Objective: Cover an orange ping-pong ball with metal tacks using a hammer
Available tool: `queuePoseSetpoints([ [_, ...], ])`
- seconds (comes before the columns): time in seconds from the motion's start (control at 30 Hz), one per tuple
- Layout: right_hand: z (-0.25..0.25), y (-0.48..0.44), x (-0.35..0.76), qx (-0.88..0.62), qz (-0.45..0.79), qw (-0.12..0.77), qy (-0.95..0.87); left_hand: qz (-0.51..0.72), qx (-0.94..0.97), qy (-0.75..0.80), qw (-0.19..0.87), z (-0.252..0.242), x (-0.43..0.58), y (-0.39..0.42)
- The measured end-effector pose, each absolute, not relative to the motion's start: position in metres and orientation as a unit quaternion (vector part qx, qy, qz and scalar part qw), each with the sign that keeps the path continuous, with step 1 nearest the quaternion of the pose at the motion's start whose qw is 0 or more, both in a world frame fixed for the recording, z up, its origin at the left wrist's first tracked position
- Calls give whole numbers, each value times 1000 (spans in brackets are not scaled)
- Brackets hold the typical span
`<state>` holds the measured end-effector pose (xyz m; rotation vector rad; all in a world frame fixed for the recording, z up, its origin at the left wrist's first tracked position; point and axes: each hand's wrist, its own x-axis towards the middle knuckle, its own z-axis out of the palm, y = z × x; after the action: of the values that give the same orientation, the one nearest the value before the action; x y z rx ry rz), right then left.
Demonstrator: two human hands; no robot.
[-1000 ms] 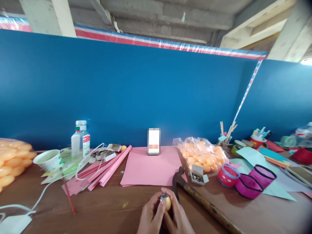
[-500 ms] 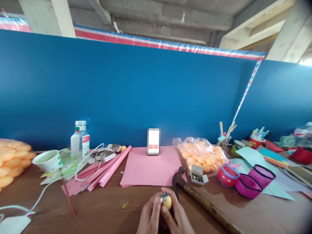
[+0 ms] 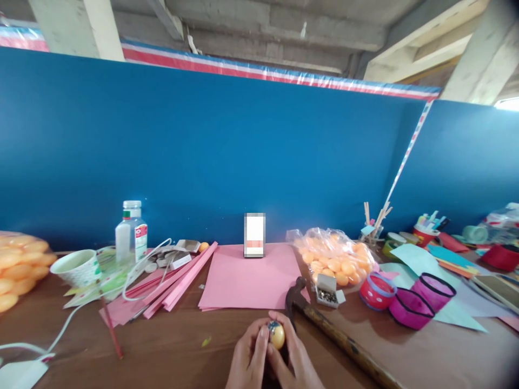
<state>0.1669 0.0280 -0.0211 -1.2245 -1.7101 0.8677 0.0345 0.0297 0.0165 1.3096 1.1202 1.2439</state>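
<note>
Both my hands are closed around a small ball (image 3: 277, 337) at the front of the table. Its lower part is pale orange-yellow and its upper left is shiny silver. My left hand (image 3: 252, 350) grips it from the left, with the thumb along its side. From the right, my right hand (image 3: 292, 354) curls around it, a finger over the top and the thumb below. Just right of my hands lies a claw hammer (image 3: 336, 329) with a worn wooden handle. Beyond its head stands a small open box of metal tacks or similar pieces (image 3: 326, 295).
Pink paper sheets (image 3: 249, 281) lie ahead, with a phone (image 3: 254, 235) upright behind them. To the right are a bag of orange balls (image 3: 336, 259) and felt-like cups (image 3: 411, 309). Leftward are pink strips (image 3: 178, 289), a paper cup (image 3: 77, 268), a bottle (image 3: 132, 235) and a white cable (image 3: 68, 324).
The ball has turned slightly between my fingers, with a little less silver showing. My hands stay in nearly the same place, and the view has shifted very slightly.
</note>
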Motion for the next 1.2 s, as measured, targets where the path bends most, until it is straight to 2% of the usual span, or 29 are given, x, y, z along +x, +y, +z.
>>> queuePoseSetpoints([
  [0.27,-18,25,165,-475,338,435,-687,526,532,421,513,9,40,31],
  [0.47,-16,29,164,-458,335,442,-695,489,572,406,518,7,36,34],
  [0.8,13,16,170,-468,362,422,-687,528,499,471,502,10,37,29],
  [1.0,33,18,210,-530,285,436,-669,513,453,463,564,4,40,30],
  [1.13,40,31,224,-540,279,421,-674,542,447,453,549,3,40,31],
  [1.2,44,41,230,-541,233,415,-693,555,443,462,532,3,39,32],
])
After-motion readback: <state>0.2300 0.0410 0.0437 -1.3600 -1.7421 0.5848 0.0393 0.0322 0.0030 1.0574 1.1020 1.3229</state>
